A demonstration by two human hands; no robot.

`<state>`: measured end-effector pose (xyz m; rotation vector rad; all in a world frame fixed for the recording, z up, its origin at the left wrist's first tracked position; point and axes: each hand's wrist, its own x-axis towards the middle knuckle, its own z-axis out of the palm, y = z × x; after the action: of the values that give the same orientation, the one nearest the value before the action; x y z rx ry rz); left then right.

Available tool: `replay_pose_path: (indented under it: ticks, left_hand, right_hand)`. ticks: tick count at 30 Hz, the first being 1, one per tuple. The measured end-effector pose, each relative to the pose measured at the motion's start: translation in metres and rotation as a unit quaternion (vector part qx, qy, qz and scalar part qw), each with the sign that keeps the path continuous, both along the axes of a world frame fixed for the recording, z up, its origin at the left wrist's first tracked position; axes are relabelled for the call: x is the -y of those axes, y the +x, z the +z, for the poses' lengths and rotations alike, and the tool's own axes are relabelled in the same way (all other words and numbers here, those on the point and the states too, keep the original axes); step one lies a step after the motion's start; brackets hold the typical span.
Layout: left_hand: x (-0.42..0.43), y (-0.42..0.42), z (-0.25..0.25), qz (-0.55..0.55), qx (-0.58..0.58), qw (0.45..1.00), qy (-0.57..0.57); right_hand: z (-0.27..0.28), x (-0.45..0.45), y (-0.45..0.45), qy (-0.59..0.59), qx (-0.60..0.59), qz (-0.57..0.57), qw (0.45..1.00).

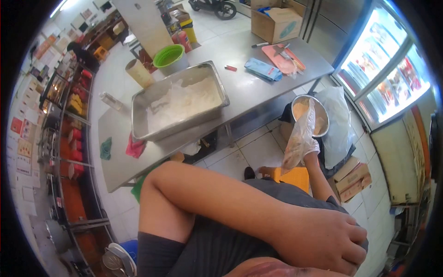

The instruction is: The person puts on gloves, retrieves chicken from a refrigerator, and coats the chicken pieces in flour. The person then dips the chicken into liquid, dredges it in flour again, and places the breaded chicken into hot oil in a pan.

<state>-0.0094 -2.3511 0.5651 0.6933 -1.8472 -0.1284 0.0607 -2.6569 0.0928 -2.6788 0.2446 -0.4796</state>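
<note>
Across my chest lies my left arm, and my left hand (323, 237) is closed over my right shoulder, its fingers curled on the dark sleeve. My right hand (313, 147), in a whitish glove, reaches down to the right with its fingers mostly hidden behind a clear plastic bag (297, 143). It appears to grip this bag, whose lower part looks smeared with brown. Behind the bag stands a round metal bowl (326, 111) holding a tan, crumbly or powdery content. A yellow stool (293, 177) is just below the bag.
A steel table (235, 99) carries a deep metal pan (180, 127) of white powder, a green basket (169, 55), a pink tray (281, 59) and cloths. A large white plastic sack (336, 124) and flattened cardboard (353, 180) lie right. A lit display fridge (383, 60) stands beyond.
</note>
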Motion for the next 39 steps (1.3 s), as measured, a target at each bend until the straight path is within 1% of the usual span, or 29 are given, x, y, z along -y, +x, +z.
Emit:
replay_pose_path:
  ticks: [1, 2, 4, 5, 7, 8, 10, 11, 13, 14, 16, 17, 19, 20, 21, 22, 23, 24, 25, 26, 27, 28, 30, 31, 32, 35, 36, 37, 39]
  left_hand:
    - [-0.001, 0.023, 0.003, -0.032, 0.002, 0.998, 0.055]
    - [-0.004, 0.045, 0.009, -0.022, -0.002, 0.998, 0.052]
    - [-0.01, 0.09, 0.02, -0.041, 0.077, 0.979, 0.186]
    - [-0.008, 0.109, 0.016, -0.037, 0.076, 0.979, 0.188]
    - [-0.003, 0.147, 0.004, -0.018, 0.104, 0.991, 0.086]
    - [-0.002, 0.161, 0.001, -0.02, 0.104, 0.99, 0.089]
    - [-0.007, 0.189, -0.003, 0.045, -0.005, 0.999, -0.029]
    - [-0.012, 0.207, -0.002, 0.039, -0.01, 0.999, -0.027]
    - [-0.024, 0.242, 0.005, -0.071, 0.052, 0.985, 0.15]
    - [-0.029, 0.254, 0.003, -0.076, 0.05, 0.985, 0.145]
    - [-0.037, 0.28, -0.01, 0.043, 0.106, 0.98, 0.16]
    - [-0.038, 0.3, -0.019, 0.039, 0.105, 0.982, 0.153]
    - [-0.031, 0.349, -0.041, 0.121, 0.095, 0.976, 0.153]
    - [-0.028, 0.375, -0.056, 0.155, 0.063, 0.972, 0.166]
    - [-0.023, 0.402, -0.073, 0.189, 0.03, 0.965, 0.181]
    - [-0.017, 0.429, -0.094, 0.233, -0.015, 0.942, 0.241]
    - [-0.011, 0.456, -0.114, 0.275, -0.06, 0.911, 0.301]
    - [-0.007, 0.483, -0.127, 0.32, -0.067, 0.867, 0.376]
    - [-0.005, 0.509, -0.141, 0.365, -0.073, 0.813, 0.447]
    - [-0.001, 0.529, -0.159, 0.398, -0.058, 0.797, 0.451]
    - [0.004, 0.547, -0.178, 0.43, -0.042, 0.779, 0.455]
    - [0.012, 0.562, -0.193, 0.433, -0.048, 0.773, 0.461]
    - [0.03, 0.587, -0.219, 0.47, -0.044, 0.74, 0.48]
    - [0.043, 0.599, -0.232, 0.471, -0.044, 0.732, 0.49]
    - [0.055, 0.609, -0.245, 0.478, -0.039, 0.731, 0.485]
    - [0.099, 0.646, -0.286, 0.487, -0.008, 0.723, 0.49]
    - [0.116, 0.662, -0.298, 0.493, 0.021, 0.722, 0.485]
    - [0.135, 0.678, -0.311, 0.483, 0.03, 0.724, 0.491]
    - [0.175, 0.709, -0.337, 0.495, 0.039, 0.686, 0.531]
  right_hand:
    - [0.009, 0.005, 0.019, 0.048, 0.0, 0.014, 0.999]
    - [0.019, 0.009, 0.038, 0.095, 0.001, 0.026, 0.995]
    - [0.069, 0.006, 0.077, -0.091, -0.031, 0.022, 0.995]
    - [0.077, 0.009, 0.098, -0.11, -0.024, 0.012, 0.994]
    - [0.093, 0.018, 0.143, -0.103, 0.003, -0.008, 0.995]
    - [0.101, 0.025, 0.166, -0.095, 0.016, -0.018, 0.995]
    - [0.117, 0.035, 0.212, -0.084, 0.04, -0.032, 0.995]
    - [0.127, 0.039, 0.235, -0.079, 0.051, -0.033, 0.995]
    - [0.146, 0.045, 0.282, -0.074, 0.064, -0.034, 0.995]
    - [0.159, 0.049, 0.307, -0.075, 0.069, -0.032, 0.994]
    - [0.183, 0.056, 0.355, -0.078, 0.079, -0.028, 0.993]
    - [0.195, 0.06, 0.379, -0.085, 0.077, -0.025, 0.993]
    - [0.213, 0.068, 0.423, -0.138, 0.041, -0.03, 0.989]
    - [0.218, 0.073, 0.446, -0.24, -0.025, -0.047, 0.969]
    - [0.224, 0.079, 0.468, -0.239, -0.031, -0.047, 0.969]
    - [0.228, 0.084, 0.488, -0.266, -0.047, -0.045, 0.962]
    - [0.223, 0.09, 0.504, -0.292, -0.065, -0.041, 0.953]
    - [0.214, 0.098, 0.519, -0.289, -0.073, -0.036, 0.954]
    - [0.205, 0.105, 0.538, -0.208, -0.029, -0.024, 0.977]
    - [0.196, 0.115, 0.558, -0.124, 0.014, -0.01, 0.992]
    - [0.158, 0.145, 0.583, -0.15, 0.114, 0.062, 0.98]
    - [0.116, 0.171, 0.6, -0.144, 0.109, 0.07, 0.981]
    - [0.045, 0.202, 0.629, -0.201, 0.117, 0.063, 0.971]
    - [0.041, 0.213, 0.633, -0.038, 0.046, 0.104, 0.993]
    - [0.027, 0.231, 0.64, 0.125, -0.016, 0.112, 0.986]
    - [-0.061, 0.26, 0.646, 0.229, -0.055, 0.052, 0.97]
    - [-0.077, 0.273, 0.64, 0.213, -0.051, 0.043, 0.975]
    - [-0.068, 0.272, 0.626, 0.174, -0.03, 0.043, 0.983]
    - [-0.048, 0.27, 0.599, 0.106, 0.013, 0.038, 0.994]
